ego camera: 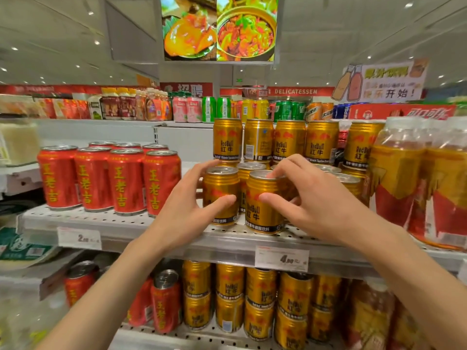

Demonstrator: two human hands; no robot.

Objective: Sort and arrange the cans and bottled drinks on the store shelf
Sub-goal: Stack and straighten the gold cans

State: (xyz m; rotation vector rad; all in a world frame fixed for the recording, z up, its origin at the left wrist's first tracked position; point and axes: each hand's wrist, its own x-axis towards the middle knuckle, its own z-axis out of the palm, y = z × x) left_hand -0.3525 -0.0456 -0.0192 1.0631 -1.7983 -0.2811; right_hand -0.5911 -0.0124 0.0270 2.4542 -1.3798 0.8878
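Left hand [194, 198]: curled around the left gold can [220, 195].
Right hand [310, 195]: grips the right gold can [262, 205].
Shelf [151, 223]: red cans [111, 180] stand left.

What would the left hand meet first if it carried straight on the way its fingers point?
Probably the left front gold can: the left hand is already curled close around it, thumb apparently touching.

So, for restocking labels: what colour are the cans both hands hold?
Gold cans, red logo; head view.
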